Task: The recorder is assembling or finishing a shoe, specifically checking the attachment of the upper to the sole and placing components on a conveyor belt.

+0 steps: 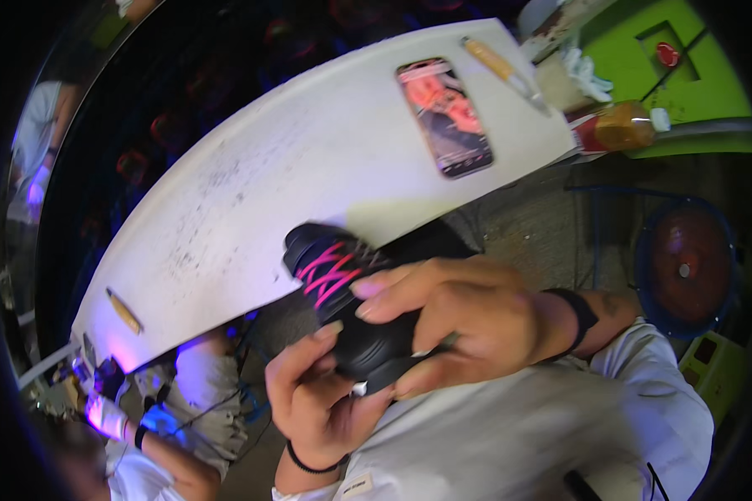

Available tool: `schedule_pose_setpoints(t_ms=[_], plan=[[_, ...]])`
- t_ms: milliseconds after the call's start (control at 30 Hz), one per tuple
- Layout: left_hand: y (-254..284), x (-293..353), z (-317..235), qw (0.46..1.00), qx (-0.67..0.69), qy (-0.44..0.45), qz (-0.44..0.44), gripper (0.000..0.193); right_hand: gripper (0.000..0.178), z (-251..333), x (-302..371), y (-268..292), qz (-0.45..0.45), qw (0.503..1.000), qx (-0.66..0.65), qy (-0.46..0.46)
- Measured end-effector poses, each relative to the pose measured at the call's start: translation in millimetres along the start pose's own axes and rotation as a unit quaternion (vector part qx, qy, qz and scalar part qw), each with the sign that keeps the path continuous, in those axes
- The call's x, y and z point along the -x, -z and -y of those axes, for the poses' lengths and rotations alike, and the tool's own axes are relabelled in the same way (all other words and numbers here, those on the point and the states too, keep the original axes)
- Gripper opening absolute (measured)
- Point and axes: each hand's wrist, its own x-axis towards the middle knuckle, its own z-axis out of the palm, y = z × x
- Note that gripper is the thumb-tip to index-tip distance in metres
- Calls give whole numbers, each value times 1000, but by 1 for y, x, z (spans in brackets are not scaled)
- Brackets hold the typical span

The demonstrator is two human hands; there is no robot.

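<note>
One wide camera on the head looks down, near the shoe (368,346), with the worktop (309,159) beyond; its rim seems too dark to tell.

A long, white, dark-speckled counter (326,159) is running diagonally across the space. A bright green, flat surface (622,46) is occupying the upper right. Grey, rough-textured floor (522,238) is showing beside the counter. Violet light (127,349) is falling on the counter's lower-left end. A dark zone (242,63) with blurred red spots is extending beyond the far edge.
</note>
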Motion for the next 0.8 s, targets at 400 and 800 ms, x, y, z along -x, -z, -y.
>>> schedule_pose_setpoints(t_ms=[400, 800], plan=[[-23, -35, 2, 997, -43, -58, 29, 44, 56, -2, -9, 27, 107, 993, 31, -49], [-67, -76, 46, 994, -56, -96, 21, 114, 54, -32, -17, 52, 79, 976, -168, -111]])
